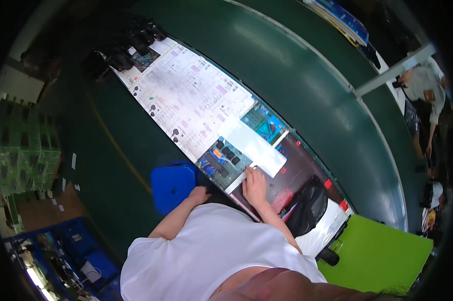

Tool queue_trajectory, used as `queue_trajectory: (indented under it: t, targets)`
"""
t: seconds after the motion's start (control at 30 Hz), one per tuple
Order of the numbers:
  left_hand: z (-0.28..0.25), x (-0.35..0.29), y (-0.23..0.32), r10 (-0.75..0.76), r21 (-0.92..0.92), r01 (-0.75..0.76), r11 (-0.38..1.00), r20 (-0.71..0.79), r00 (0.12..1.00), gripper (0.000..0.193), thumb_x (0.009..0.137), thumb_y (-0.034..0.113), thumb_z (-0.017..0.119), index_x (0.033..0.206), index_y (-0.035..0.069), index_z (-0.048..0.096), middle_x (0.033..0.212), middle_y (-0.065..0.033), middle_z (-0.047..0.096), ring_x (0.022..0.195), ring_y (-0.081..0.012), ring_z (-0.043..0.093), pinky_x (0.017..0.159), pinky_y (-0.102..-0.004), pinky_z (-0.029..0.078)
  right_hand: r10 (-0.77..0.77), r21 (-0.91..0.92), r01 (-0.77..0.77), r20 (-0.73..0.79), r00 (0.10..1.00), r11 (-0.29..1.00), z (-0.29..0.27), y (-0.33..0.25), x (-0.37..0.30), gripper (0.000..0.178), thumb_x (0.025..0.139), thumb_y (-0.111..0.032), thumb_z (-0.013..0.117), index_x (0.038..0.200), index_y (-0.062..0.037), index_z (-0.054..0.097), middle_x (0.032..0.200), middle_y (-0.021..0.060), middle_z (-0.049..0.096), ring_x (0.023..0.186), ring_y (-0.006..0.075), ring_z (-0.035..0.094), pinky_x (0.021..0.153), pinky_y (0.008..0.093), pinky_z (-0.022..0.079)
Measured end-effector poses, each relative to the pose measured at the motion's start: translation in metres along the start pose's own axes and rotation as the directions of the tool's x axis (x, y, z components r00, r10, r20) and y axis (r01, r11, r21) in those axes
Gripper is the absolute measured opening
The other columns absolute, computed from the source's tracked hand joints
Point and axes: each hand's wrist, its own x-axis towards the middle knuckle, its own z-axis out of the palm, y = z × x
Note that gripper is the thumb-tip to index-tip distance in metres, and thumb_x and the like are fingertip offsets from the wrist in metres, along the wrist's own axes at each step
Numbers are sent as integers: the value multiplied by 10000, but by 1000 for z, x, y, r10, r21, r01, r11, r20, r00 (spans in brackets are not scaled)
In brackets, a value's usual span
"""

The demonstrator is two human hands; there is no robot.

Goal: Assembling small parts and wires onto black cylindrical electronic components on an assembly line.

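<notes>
My right hand [255,186] lies over the long table, its fingers stretched forward and thumb a little apart. The fingertips are at the near corner of a white sheet [259,149], beside a white strip [233,186] across the table. I cannot make out anything held. Several small black parts [228,152] sit on a blue-green mat just left of the sheet. My left hand [200,194] is low by my body, off the table, next to a blue stool [173,186]; its fingers are mostly hidden.
A printed white sheet [181,93] covers much of the table, with black objects [131,47] at its far end. To the right lie a black bag [308,205] and a bright green board [377,253]. Wrapped green stacks [23,145] stand left. Another person [424,90] is far right.
</notes>
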Motion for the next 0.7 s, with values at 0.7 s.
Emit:
queue_trajectory:
  t: [0.7]
  targets:
    - [-5, 46, -112, -38, 128, 106, 986, -448, 893, 427, 976, 411, 688, 1033, -9, 736, 1084, -309, 729, 1038, -504, 706, 905, -568, 560, -104, 173, 135, -176, 979, 976, 46, 5, 7, 360, 803, -105, 663, 1151, -16, 689, 1137, 135, 674, 1101, 321, 624, 962, 463, 480]
